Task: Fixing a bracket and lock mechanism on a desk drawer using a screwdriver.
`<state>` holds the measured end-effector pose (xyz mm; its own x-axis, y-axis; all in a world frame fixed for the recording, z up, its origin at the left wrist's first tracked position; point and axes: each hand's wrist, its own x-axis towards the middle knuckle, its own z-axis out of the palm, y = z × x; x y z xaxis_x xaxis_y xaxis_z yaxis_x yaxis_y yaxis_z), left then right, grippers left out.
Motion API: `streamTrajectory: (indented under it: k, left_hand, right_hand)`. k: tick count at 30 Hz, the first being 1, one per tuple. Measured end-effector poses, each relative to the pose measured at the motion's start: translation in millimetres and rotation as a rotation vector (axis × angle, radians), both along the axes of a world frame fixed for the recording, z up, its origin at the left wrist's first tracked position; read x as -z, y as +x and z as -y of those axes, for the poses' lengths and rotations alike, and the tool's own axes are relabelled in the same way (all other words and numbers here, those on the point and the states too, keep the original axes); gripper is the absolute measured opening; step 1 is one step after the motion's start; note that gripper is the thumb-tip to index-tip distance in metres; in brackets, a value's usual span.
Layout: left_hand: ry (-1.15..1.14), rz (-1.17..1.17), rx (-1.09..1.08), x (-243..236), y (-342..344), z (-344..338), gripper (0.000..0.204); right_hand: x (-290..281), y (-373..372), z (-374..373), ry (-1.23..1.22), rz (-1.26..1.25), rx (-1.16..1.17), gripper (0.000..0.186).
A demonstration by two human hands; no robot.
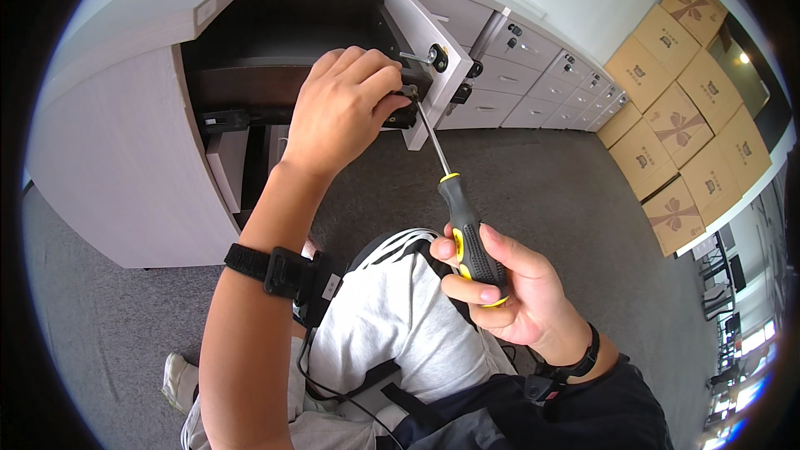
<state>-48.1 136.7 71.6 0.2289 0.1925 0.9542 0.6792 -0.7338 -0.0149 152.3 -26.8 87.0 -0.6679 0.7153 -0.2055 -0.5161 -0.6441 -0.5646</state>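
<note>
My right hand (512,283) grips a yellow and black screwdriver (467,233), whose steel shaft reaches up to a small fitting (410,96) at the inner side of the open drawer's front panel (417,27). My left hand (342,104) is curled at that corner, its thumb by the screwdriver's tip; what its fingers hold is hidden. The dark drawer body (283,25) lies behind it, with a black slide rail (225,121) along its lower side. A round black lock fitting (437,58) sits on the panel, with a metal rod pointing inward.
The pale desk cabinet (125,167) fills the left side. A row of drawer cabinets (533,67) runs along the back wall. Stacked cardboard boxes (708,92) stand at the right. My bent leg (383,308) is below my hands, above the dark grey floor (600,300).
</note>
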Motion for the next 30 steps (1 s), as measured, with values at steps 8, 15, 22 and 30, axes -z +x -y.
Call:
streamTrajectory:
  k: [8,15,22,30]
  left_hand:
    - [0.034,0.003,0.015,-1.6,-0.7,-1.6,0.023]
    - [-0.035,-0.083,-0.002,-9.6,-4.5,8.7,0.029]
    - [-0.083,0.021,-0.078,6.0,5.0,38.8,0.028]
    - [-0.853,0.455,0.168,32.5,25.8,175.7,0.003]
  right_hand:
    - [-0.5,-0.2,-1.2,-0.035,-0.008,0.100,0.039]
    - [5.8,-3.1,-2.7,-0.039,-0.225,0.034,0.036]
    - [12.3,-4.3,-4.2,0.030,-0.269,-0.003,0.036]
    - [34.2,-13.9,-8.2,0.135,-0.164,0.058,0.031]
